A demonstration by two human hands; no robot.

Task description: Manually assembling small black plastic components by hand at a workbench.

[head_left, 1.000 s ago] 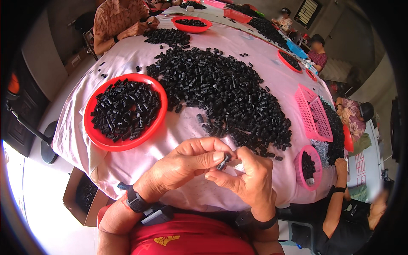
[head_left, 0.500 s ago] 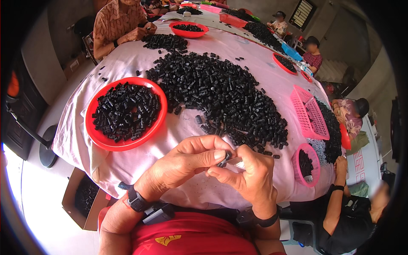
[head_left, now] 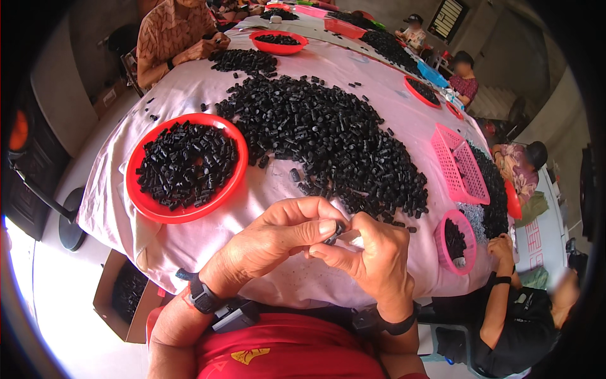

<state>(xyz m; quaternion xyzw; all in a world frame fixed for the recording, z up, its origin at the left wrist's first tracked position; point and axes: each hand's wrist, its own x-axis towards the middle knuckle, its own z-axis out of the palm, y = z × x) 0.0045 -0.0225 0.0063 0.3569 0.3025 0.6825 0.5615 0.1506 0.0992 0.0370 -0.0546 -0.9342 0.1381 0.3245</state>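
In front of my chest, above the near side of the cloth-covered table, my two hands meet. My left hand [head_left: 271, 237] pinches a small black cylindrical plastic part [head_left: 335, 233] between thumb and fingers. Close against it, my right hand [head_left: 379, 256] is closed, thumb pressed toward the index finger, around a small pale thing that shows only in part; its kind is hidden. Just beyond my hands spreads a large pile of similar black parts [head_left: 315, 132]. Left of the pile stands a round red basin [head_left: 135, 197], filled with the same parts.
A pink basket [head_left: 459, 164] and a pink bowl [head_left: 445, 258] stand at the right. A smaller red basin [head_left: 278, 49] lies farther back. Several people sit around the table, one close at the lower right [head_left: 524, 328]. A cardboard box [head_left: 107, 309] stands on the floor at left.
My hands stay together in almost the same place. The black part has turned slightly in my left fingers, and my right thumb has shifted a little.
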